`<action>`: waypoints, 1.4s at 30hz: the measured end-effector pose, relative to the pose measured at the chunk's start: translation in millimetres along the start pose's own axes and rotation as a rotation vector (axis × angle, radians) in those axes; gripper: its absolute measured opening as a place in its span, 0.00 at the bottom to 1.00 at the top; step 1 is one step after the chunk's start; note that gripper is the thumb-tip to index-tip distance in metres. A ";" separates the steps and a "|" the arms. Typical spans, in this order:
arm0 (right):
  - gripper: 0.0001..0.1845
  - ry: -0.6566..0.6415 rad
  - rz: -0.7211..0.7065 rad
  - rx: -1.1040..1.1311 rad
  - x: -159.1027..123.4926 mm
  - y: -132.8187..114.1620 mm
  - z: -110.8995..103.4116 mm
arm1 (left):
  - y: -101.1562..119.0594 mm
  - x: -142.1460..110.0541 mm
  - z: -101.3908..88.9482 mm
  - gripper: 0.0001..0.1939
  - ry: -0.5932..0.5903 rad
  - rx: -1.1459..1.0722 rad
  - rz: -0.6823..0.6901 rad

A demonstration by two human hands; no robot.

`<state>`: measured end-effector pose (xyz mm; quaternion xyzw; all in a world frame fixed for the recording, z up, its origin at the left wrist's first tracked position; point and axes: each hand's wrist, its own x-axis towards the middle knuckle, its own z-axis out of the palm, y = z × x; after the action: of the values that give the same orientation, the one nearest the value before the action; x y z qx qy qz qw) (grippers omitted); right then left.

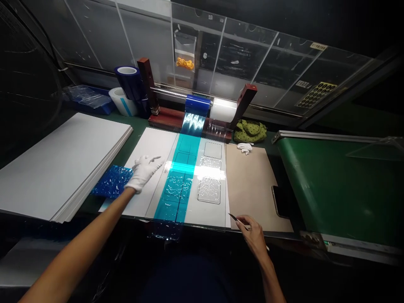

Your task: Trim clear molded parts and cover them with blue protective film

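The white-gloved left hand (144,171) was spread beside the long blue plastic strip (176,185), seemingly laid out, while the right hand (253,234) pinched a thin black-tipped tool (233,217), likely needing careful aim.

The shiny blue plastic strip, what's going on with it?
A person's open, white-gloved left hand is beside the strip. Their bare right hand holds a thin, dark-tipped tool. The strip runs from a dark-blue roll on a reddish-brown wooden stand, over a white sheet with black outlines, past its near edge.

Can't read any text, not even on pale top-edge label (318,46), small white label (303,84) or oval-sticker sheet (317,95), far right at clear panel (249,48).
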<state>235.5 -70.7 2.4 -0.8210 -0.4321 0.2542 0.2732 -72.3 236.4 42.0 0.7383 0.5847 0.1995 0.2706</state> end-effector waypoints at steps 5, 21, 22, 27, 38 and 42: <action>0.12 0.021 -0.145 -0.234 56.7 -19.4 10.5 | 36.8 -60.4 59.9 0.19 -0.046 0.199 0.116; 0.17 -0.275 -0.527 -0.660 198.3 -96.7 89.0 | 70.9 -60.3 165.0 0.25 -0.261 0.539 0.141; 0.18 -0.286 -0.536 -0.668 199.8 -98.1 91.9 | 70.8 -60.8 165.5 0.25 -0.260 0.546 0.139; 0.19 -0.306 -0.518 -0.716 201.1 -84.6 78.1 | 70.2 -59.8 162.7 0.23 -0.240 0.561 0.164; 0.14 -0.137 -0.241 -0.707 164.3 -22.2 3.2 | 60.3 -79.0 142.3 0.19 -0.127 0.514 0.275; 0.15 -0.082 -0.142 -0.613 158.7 -18.4 5.0 | 59.1 -88.0 144.5 0.21 -0.136 0.503 0.316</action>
<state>300.7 73.9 -17.8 -0.8218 -0.5556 0.1253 0.0123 39.9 116.9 -30.5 0.8757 0.4740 0.0380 0.0832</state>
